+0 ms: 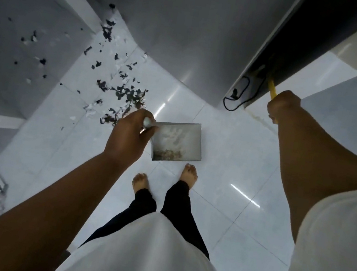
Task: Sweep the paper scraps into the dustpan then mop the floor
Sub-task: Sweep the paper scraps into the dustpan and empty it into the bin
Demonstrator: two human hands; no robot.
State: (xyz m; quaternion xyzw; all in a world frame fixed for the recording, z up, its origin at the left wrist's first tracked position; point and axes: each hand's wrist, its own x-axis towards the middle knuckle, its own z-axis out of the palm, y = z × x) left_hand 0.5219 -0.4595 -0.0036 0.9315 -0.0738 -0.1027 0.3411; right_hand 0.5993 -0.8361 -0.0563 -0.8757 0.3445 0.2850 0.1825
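Most of the dark and white torn paper scraps (122,92) lie loose on the glossy white tile floor (226,167), from left of centre to upper left, so sweeping looks barely begun and mopping is not started. Left hand (129,134) curls round the handle of the grey rectangular metal dustpan (179,141) at centre; the pan has only brownish dust. Right hand (282,108) fists a thin yellow stick handle (272,89) at upper right, head end hidden.

Dim, cool light around me; white glare streaks on the glossy floor (237,145); the edges bend and blur.
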